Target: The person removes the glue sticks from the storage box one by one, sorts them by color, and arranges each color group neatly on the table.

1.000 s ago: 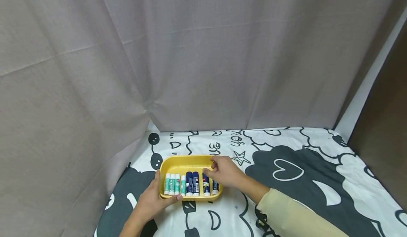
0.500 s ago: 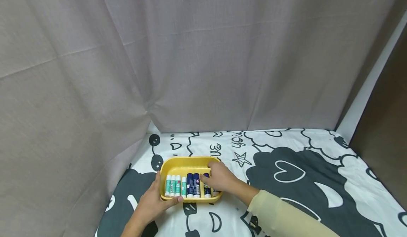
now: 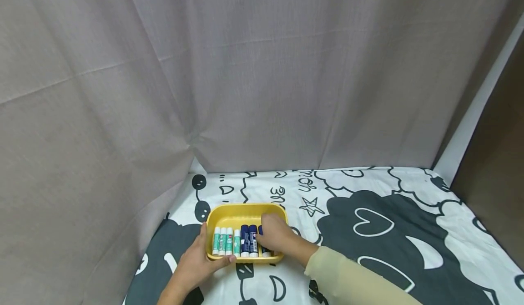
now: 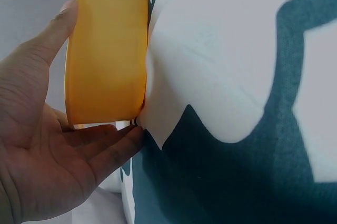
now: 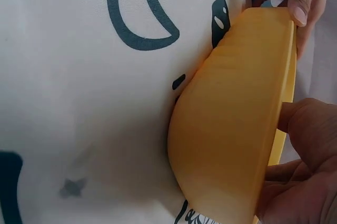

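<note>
Your left hand (image 3: 193,260) holds the yellow tray (image 3: 234,212) by its left end, thumb and fingers apart; your right hand (image 3: 280,236) reaches into the right end beside blue tubes (image 3: 253,240), its fingers' hold hidden.

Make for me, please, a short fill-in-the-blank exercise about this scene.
1. The colour of the tray is ____.
2. The left hand holds the tray; the other hand inside it is the ____ one.
3. The number of green-and-white tubes is ____.
4. In the head view, they lie to the ____ of the dark blue tubes.

Missing words: yellow; right; four; left.
</note>
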A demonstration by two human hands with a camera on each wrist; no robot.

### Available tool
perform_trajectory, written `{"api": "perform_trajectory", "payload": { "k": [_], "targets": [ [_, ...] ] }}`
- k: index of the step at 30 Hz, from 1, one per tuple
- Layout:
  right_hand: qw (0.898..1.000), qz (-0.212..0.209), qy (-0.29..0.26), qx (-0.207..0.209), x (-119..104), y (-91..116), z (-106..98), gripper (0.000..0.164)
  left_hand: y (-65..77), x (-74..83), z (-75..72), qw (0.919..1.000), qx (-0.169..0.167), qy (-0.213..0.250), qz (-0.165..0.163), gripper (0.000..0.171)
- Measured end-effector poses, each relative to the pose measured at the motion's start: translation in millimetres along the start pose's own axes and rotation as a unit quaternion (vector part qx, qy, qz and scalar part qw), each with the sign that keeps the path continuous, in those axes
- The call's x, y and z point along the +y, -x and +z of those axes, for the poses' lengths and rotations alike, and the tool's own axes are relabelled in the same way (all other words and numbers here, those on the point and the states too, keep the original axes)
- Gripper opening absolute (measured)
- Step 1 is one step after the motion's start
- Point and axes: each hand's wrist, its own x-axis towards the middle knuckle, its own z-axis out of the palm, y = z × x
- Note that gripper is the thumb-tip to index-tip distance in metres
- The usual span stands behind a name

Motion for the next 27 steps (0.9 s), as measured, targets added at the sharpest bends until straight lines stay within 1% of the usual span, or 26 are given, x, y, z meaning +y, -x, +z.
{"api": "perform_trajectory", "payload": {
  "k": [5,9,14,17,23,26,27],
  "targets": [
    [1.000,-0.005,0.022,0.010,-1.6,-1.1,3.9,0.027,0.1,0.3,0.8,1.0000,-0.001,0.000,-0.004,0.153],
    [1.000,0.002,0.020,0.013,-3.2,-0.8,4.2,0.024,-0.5,1.0,1.2,1.0000,-0.003,-0.002,-0.009,0.154],
    [1.000,0.003,0.017,0.019,-2.5,-1.5,4.2,0.025,-1.1,1.7,2.2,0.9999,-0.003,-0.001,-0.012,0.155],
    [1.000,0.006,0.005,0.020,-1.2,-1.8,3.6,0.027,-1.8,1.7,2.7,0.9999,-0.004,0.000,-0.014,0.155],
    [0.999,0.026,-0.023,0.009,0.8,-1.3,-2.6,0.033,-2.1,1.3,2.0,0.9999,-0.005,0.002,-0.015,0.155],
    [0.999,0.027,-0.033,0.012,2.3,-1.3,-6.6,0.039,-1.9,0.7,1.8,0.9999,-0.004,0.002,-0.014,0.155],
    [0.999,0.027,-0.035,0.014,3.1,-1.3,-7.6,0.044,-1.8,0.6,1.8,0.9999,-0.004,0.002,-0.014,0.155]
  ]
}}
